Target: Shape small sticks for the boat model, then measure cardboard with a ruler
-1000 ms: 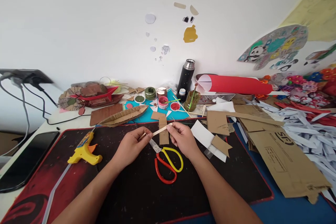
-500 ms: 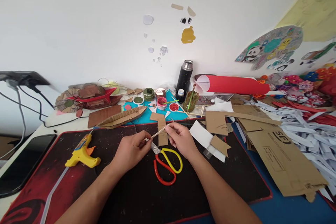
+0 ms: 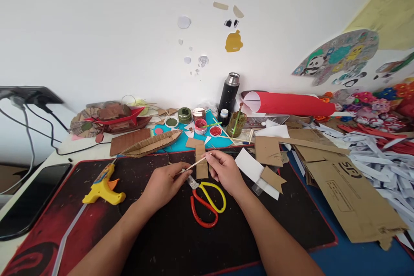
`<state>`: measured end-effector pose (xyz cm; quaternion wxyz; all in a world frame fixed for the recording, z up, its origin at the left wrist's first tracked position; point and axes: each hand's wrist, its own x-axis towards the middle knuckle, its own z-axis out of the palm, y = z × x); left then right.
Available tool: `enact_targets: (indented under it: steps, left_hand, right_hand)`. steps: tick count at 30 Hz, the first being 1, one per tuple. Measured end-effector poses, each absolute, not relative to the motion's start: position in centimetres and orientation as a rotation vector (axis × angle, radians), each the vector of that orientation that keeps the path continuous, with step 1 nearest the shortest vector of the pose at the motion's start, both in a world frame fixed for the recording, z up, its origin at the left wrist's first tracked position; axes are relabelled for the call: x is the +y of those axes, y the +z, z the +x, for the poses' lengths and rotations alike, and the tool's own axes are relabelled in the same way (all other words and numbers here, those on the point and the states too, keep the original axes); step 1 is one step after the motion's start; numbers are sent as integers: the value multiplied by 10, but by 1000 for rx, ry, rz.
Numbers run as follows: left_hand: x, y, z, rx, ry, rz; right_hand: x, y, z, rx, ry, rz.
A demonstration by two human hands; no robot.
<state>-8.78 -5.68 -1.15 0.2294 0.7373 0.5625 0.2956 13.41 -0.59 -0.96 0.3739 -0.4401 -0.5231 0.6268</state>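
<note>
Between my two hands a thin wooden stick (image 3: 198,163) slants up to the right. The fingertips of my left hand (image 3: 166,181) pinch its lower end, and my right hand (image 3: 223,170) grips its upper end. Just beneath lie scissors (image 3: 209,206) with one red and one yellow handle; my left fingers partly cover their blades. Behind the stick, a cardboard strip (image 3: 202,171) rests on the black mat (image 3: 181,241). A yellow hot glue gun (image 3: 104,187) lies on its side to the left, with a long clear glue stick at its rear.
A boat-shaped cardboard piece (image 3: 152,144) lies behind my left hand. Paint pots (image 3: 185,115), a black flask (image 3: 228,95) and a brush jar (image 3: 237,125) stand along the wall. Flattened cardboard (image 3: 352,198) and white paper strips (image 3: 381,172) cover the right. A phone (image 3: 30,200) lies left.
The whole view has shifted slightly. Both hands keep hold of the stick in nearly the same pose; the surrounding objects have not visibly moved.
</note>
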Motion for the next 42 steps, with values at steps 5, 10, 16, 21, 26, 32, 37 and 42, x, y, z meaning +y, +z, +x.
enact_targets:
  steps: [5,10,16,21,26,32,37,42]
  left_hand:
    - [-56,-5,-85,1485,827,1908]
    - [-56,-3,-84,1500,842,1914]
    - [-55,-2,-83,1452,897,1949]
    - [-55,-2,-83,1456,896,1957]
    - [-56,-5,-84,1481,887,1942]
    - [-56,-6,-83,1475,878,1929]
    - [-55,-5,-83,1487,892,1918]
    - [-55,-3,-83,1520,898,1898]
  right_hand:
    - [-7,-9,134,-1344,1609,-1124]
    - [-7,-8,135,-1368,1604,-1124]
    - [-6,-10,136,-1375,1588,-1133]
    - [-6,-12,135,-1375,1579,-1144]
    - [-6,-12,135,-1375,1579,-1146]
    - [-6,-13,135,-1369,1576,-1147]
    - [-7,-13,135,-1373,1573,-1151]
    - [-8,-12,135,-1377,1563,-1150]
